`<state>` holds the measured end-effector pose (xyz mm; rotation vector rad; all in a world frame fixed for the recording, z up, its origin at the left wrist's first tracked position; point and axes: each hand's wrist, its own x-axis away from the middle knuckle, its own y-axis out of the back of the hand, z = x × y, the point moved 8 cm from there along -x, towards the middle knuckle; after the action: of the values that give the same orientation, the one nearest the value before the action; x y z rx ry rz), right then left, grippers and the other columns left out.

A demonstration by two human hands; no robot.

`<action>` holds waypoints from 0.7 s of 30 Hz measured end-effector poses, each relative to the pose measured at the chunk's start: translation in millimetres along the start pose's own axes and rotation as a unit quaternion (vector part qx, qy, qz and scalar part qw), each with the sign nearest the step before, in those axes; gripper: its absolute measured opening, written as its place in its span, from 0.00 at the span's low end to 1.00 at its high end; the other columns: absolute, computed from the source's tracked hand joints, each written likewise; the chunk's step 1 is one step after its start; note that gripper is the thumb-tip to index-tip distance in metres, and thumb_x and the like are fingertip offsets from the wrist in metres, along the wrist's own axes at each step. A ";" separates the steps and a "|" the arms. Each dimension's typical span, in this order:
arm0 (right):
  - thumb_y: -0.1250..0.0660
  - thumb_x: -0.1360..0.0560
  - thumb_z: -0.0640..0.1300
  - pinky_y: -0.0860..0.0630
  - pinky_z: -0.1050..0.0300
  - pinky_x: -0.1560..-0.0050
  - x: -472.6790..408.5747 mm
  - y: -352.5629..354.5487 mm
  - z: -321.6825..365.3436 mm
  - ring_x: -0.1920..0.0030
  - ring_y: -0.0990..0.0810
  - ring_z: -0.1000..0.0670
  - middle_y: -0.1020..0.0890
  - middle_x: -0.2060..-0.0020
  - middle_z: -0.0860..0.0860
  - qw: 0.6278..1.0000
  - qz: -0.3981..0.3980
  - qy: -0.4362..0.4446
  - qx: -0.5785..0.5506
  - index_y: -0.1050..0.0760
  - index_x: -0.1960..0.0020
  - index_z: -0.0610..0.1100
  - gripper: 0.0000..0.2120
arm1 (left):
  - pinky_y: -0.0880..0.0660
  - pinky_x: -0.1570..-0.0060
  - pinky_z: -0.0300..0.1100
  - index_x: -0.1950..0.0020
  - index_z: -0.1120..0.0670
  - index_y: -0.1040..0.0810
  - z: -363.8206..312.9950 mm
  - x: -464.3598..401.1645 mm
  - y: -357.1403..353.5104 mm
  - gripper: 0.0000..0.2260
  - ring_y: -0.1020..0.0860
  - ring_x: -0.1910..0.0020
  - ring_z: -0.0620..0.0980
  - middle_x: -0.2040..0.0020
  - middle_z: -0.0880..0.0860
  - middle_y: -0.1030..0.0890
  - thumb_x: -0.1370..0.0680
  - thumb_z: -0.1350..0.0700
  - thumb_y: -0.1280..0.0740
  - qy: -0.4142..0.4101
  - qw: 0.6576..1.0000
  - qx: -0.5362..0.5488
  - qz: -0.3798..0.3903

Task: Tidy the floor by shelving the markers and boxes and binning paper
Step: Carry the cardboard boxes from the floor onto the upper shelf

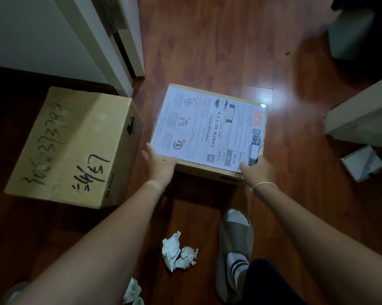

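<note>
Both arms reach down to the flat cardboard box (209,170) with the printed shipping label (207,128), which sits on the wooden floor (207,51). The left hand (159,164) has fingers spread at the near left corner, palm against the box edge. The right hand (259,167) curls over the near right corner, fingertips touching the label; a firm grip cannot be told. Left of the left fingers stands a bigger scribbled box (71,146). Behind the wrists lie crumpled paper (179,252) and more scraps (132,291); a notepad (361,162) lies right of the right fingers
</note>
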<state>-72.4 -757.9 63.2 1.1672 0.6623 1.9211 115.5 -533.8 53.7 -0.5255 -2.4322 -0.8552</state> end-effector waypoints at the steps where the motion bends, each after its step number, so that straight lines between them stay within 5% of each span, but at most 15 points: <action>1: 0.36 0.29 0.47 0.29 0.56 0.55 6.2 -1.9 -1.5 0.45 0.23 0.39 0.22 0.44 0.39 1.000 0.000 -0.013 0.003 0.30 0.39 0.38 0.22 | 0.44 0.29 0.44 0.22 0.55 0.58 -1.2 1.7 -4.5 0.41 0.44 0.24 0.54 0.21 0.56 0.51 0.25 0.57 0.33 0.013 1.000 0.024 -0.012; 4: 0.36 0.30 0.48 0.25 0.52 0.51 23.9 -15.6 3.1 0.46 0.22 0.38 0.23 0.44 0.38 0.999 0.027 -0.006 0.020 0.31 0.40 0.35 0.23 | 0.41 0.27 0.50 0.24 0.52 0.68 4.5 4.5 -21.6 0.45 0.38 0.26 0.55 0.22 0.54 0.45 0.25 0.58 0.34 0.066 0.988 0.142 0.000; 6: 0.36 0.30 0.48 0.27 0.59 0.67 32.3 -24.3 9.2 0.57 0.22 0.40 0.22 0.53 0.41 0.998 0.054 0.013 0.021 0.30 0.48 0.36 0.16 | 0.31 0.35 0.47 0.25 0.50 0.70 8.8 9.5 -33.7 0.46 0.24 0.40 0.51 0.31 0.50 0.33 0.24 0.58 0.34 0.098 0.977 0.188 0.034; 8: 0.37 0.30 0.47 0.35 0.65 0.80 37.6 -30.6 14.0 0.69 0.27 0.46 0.25 0.62 0.44 0.997 0.072 0.025 0.009 0.32 0.58 0.41 0.09 | 0.27 0.45 0.43 0.24 0.51 0.67 11.1 12.7 -39.1 0.45 0.23 0.55 0.45 0.43 0.48 0.30 0.24 0.57 0.33 0.108 0.975 0.191 0.046; 12: 0.38 0.30 0.49 0.34 0.62 0.72 36.2 -33.0 24.0 0.69 0.25 0.49 0.22 0.65 0.47 0.994 0.084 0.064 0.031 0.27 0.65 0.44 0.09 | 0.31 0.33 0.53 0.23 0.51 0.60 16.3 6.3 -41.4 0.42 0.32 0.31 0.56 0.24 0.53 0.41 0.24 0.52 0.32 0.106 0.980 0.156 0.060; 16: 0.39 0.29 0.49 0.24 0.55 0.55 15.9 -12.7 28.0 0.53 0.20 0.44 0.17 0.53 0.46 0.996 0.033 0.078 0.017 0.21 0.53 0.45 0.12 | 0.35 0.31 0.57 0.22 0.49 0.53 18.5 -3.6 -40.8 0.39 0.36 0.27 0.56 0.24 0.54 0.39 0.25 0.51 0.32 0.075 0.988 0.113 0.075; 21: 0.37 0.28 0.49 0.28 0.57 0.59 -13.4 19.5 30.7 0.52 0.21 0.44 0.18 0.50 0.45 0.992 -0.046 0.109 0.035 0.22 0.50 0.44 0.12 | 0.36 0.29 0.53 0.22 0.51 0.51 18.7 -12.5 -34.6 0.35 0.35 0.28 0.55 0.27 0.55 0.33 0.23 0.50 0.35 0.021 0.994 0.046 0.095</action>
<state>-48.0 -778.8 84.8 0.9596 0.8920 1.9753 101.9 -548.9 17.8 -0.6846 -2.3253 -0.6645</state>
